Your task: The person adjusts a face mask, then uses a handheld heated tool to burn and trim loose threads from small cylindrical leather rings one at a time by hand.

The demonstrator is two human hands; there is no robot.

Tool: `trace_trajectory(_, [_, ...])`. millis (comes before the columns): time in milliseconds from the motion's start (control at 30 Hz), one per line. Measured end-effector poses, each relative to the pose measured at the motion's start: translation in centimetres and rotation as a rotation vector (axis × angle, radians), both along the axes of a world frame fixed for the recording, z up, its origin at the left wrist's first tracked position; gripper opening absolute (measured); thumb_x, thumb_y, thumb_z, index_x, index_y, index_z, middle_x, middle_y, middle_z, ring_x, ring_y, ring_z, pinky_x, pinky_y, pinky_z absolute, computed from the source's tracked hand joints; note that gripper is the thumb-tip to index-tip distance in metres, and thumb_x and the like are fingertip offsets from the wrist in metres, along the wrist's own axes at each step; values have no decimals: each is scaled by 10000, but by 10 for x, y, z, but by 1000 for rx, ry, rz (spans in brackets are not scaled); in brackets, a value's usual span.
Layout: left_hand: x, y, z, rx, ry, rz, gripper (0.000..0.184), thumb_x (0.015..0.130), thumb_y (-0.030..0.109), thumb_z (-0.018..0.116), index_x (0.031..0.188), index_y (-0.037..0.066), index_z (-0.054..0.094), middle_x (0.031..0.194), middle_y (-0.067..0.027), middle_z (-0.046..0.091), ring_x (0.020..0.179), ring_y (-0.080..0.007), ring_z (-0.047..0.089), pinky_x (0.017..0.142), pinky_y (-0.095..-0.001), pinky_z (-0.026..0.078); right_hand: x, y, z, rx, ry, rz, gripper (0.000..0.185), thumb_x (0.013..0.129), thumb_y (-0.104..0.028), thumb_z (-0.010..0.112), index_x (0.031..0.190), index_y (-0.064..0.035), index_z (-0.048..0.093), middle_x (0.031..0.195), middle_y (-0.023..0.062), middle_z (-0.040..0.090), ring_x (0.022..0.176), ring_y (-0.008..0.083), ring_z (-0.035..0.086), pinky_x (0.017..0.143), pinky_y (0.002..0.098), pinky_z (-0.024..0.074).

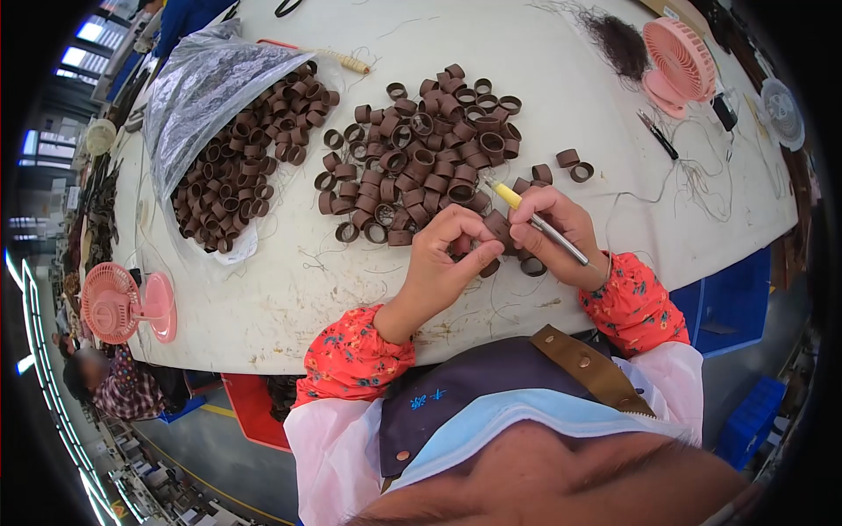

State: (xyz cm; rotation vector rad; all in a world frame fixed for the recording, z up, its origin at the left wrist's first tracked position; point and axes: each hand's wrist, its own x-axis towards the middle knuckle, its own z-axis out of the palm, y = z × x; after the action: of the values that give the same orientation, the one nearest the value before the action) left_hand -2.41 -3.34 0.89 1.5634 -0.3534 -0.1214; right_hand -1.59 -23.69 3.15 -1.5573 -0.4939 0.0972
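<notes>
My left hand (447,259) is closed in a pinch around a brown ring (460,247), mostly hidden by the fingers. My right hand (559,235) grips a slim pen-like tool (556,238) with a silver barrel and a yellow end. Its yellow end points up and left toward the pile. Just beyond both hands lies a large heap of short brown rings (412,158), some upright and some on their sides. A few loose rings sit between and under my hands.
On the left, a clear plastic bag (206,96) spills more brown rings. Pink fans stand at the left (112,302) and far right (680,61). Right of the heap lie black-handled snippers (658,136) and loose thread. A blue bin (728,302) is below the table edge; a seated person is lower left.
</notes>
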Motion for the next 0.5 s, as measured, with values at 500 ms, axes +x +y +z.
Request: trace_trajectory(500, [3,0,-3,-184,92,90,73,820,30,697,832,32,625,1049,-34,604,665,-30,474,581,-187,401,4,7,16,81,23,-101,208,995,-135,503,1159,-9,526,893,59,606,880,119,607,781,277,494])
